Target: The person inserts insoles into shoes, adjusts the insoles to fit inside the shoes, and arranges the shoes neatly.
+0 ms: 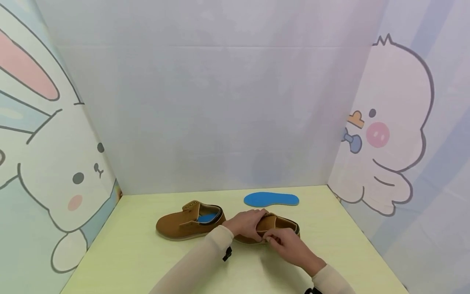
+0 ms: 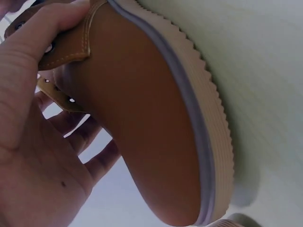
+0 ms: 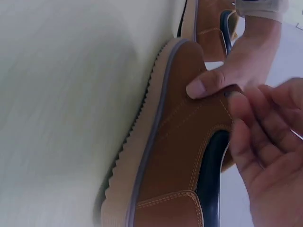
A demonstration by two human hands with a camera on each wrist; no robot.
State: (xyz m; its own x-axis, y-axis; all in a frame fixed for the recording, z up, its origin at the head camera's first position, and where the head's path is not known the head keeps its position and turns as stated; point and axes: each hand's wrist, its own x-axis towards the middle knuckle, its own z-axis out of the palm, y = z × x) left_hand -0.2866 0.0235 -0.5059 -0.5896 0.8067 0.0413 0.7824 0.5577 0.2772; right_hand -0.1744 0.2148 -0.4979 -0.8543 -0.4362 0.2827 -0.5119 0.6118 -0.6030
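A brown lace-up style shoe with a tan ridged sole (image 2: 220,137) stands on the table, toe to the left. My left hand (image 1: 244,224) grips this shoe (image 3: 175,156) around its front, thumb on the near side and the other fingers across the far side. Bent fingers of my right hand (image 1: 288,245) pinch the near eyelet flap close to the left thumb; in the right wrist view the fingertips (image 3: 240,106) cover part of that flap. No lace shows in the eyelets. The dark collar (image 3: 211,165) rims the opening.
A matching brown shoe (image 1: 172,226) stands to the left, toe left, its tongue raised and a blue insole (image 1: 207,217) inside. Behind the held shoe a loose blue insole (image 1: 271,199) lies flat on the pale yellow table (image 1: 125,245). Cloth walls (image 1: 220,114) enclose the back and sides.
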